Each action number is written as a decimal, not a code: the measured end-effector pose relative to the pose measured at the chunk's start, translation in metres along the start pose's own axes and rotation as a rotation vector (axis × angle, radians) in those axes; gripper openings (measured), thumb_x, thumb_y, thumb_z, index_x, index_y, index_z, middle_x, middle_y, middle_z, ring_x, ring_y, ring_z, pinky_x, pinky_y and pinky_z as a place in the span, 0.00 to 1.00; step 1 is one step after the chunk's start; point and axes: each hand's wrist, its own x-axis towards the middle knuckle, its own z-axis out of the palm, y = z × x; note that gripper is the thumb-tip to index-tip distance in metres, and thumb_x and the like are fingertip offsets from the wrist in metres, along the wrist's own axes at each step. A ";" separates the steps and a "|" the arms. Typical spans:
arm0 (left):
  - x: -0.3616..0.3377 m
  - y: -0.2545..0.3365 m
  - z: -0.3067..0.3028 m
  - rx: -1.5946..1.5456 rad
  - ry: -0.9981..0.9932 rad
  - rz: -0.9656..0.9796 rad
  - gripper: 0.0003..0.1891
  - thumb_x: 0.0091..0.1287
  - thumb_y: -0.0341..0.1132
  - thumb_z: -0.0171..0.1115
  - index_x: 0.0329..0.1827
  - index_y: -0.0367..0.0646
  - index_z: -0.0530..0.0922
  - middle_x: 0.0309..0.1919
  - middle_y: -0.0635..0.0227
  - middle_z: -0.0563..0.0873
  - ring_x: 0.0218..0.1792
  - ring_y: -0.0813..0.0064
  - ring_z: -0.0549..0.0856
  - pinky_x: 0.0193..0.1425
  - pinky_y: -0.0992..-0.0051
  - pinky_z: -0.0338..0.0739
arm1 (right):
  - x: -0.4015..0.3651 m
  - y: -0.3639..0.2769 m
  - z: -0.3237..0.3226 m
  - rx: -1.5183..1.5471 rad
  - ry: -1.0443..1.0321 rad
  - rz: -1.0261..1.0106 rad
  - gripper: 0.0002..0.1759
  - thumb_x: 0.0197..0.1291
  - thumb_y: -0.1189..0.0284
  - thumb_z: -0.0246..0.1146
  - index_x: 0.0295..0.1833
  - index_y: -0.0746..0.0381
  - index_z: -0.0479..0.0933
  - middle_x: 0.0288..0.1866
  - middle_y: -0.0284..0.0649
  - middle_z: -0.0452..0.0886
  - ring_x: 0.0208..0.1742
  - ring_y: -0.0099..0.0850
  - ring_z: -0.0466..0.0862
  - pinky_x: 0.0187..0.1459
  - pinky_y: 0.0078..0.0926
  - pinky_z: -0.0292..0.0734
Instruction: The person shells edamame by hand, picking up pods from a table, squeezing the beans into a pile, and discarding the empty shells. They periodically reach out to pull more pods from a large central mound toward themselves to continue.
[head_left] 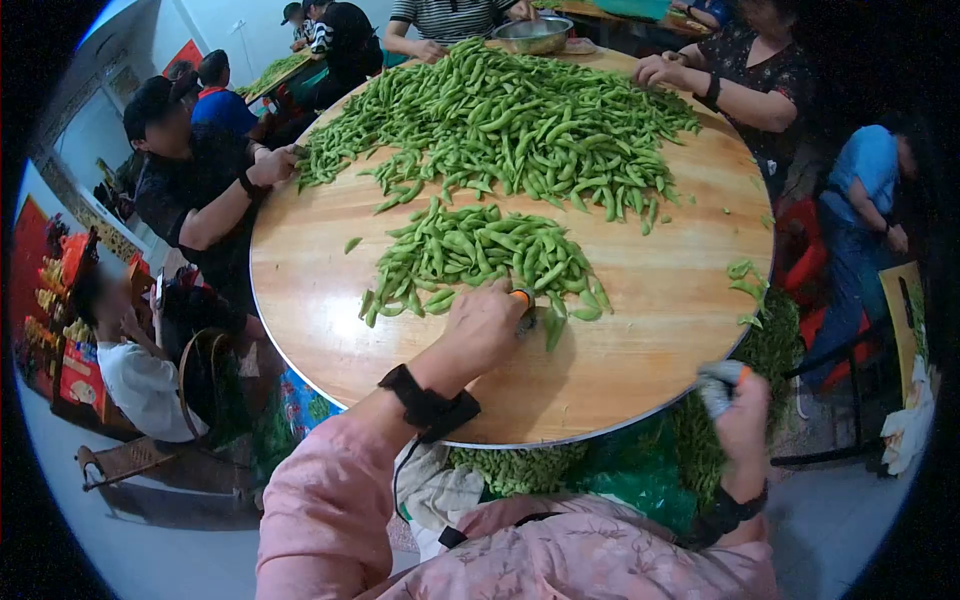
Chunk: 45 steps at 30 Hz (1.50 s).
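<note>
My left hand [482, 328] reaches down to the near edge of a small heap of green soybean pods [490, 245] on a round wooden table [640, 330]. Its fingers curl in among the pods, so what they grip is hidden. A grey and orange cover wraps one digit, with a single pod [555, 327] close beside it. Past the table's right front edge, my right hand [742, 410] is low and smeared by motion, also wearing a grey and orange digit cover. Whether it holds anything does not show. A much larger pile of pods [520, 130] lies farther back.
Several people sit or stand around the table, and a person's hand [272, 165] touches the big pile at left. A metal bowl [533, 36] stands at the back. Loose pods [742, 270] lie near the right rim. Green plant material [705, 440] lies below it.
</note>
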 end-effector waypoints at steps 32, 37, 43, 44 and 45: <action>-0.095 0.045 -0.009 -1.102 -0.076 -0.284 0.04 0.53 0.25 0.54 0.32 0.34 0.73 0.17 0.65 0.74 0.19 0.79 0.69 0.24 0.78 0.65 | -0.002 -0.064 0.102 0.698 -0.655 0.262 0.05 0.54 0.79 0.56 0.36 0.67 0.75 0.28 0.30 0.76 0.28 0.15 0.72 0.30 0.12 0.68; -0.091 0.064 -0.023 -0.301 -0.043 -0.181 0.09 0.50 0.28 0.58 0.35 0.40 0.73 0.24 0.60 0.77 0.25 0.63 0.77 0.28 0.72 0.70 | -0.001 -0.070 0.102 0.664 -0.588 0.274 0.05 0.52 0.81 0.56 0.36 0.68 0.74 0.29 0.32 0.77 0.30 0.17 0.73 0.32 0.14 0.69; -0.097 0.054 0.001 -0.363 -0.032 -0.159 0.10 0.47 0.28 0.59 0.34 0.40 0.73 0.23 0.56 0.77 0.27 0.56 0.77 0.28 0.70 0.70 | -0.001 -0.060 0.109 0.658 -0.611 0.155 0.05 0.52 0.81 0.56 0.36 0.69 0.74 0.32 0.34 0.78 0.34 0.19 0.75 0.37 0.16 0.71; -0.099 0.052 0.006 -0.367 -0.037 -0.164 0.10 0.47 0.28 0.59 0.34 0.40 0.73 0.23 0.56 0.77 0.27 0.56 0.77 0.28 0.70 0.70 | -0.001 -0.058 0.110 0.719 -0.628 0.163 0.05 0.52 0.81 0.56 0.36 0.69 0.74 0.32 0.34 0.78 0.34 0.20 0.75 0.38 0.17 0.71; -0.100 0.050 0.009 -0.486 0.011 -0.129 0.12 0.46 0.29 0.59 0.36 0.40 0.72 0.22 0.56 0.76 0.26 0.58 0.77 0.28 0.69 0.70 | -0.002 -0.057 0.111 0.720 -0.631 0.170 0.05 0.52 0.81 0.56 0.36 0.69 0.74 0.32 0.34 0.78 0.34 0.20 0.75 0.38 0.17 0.71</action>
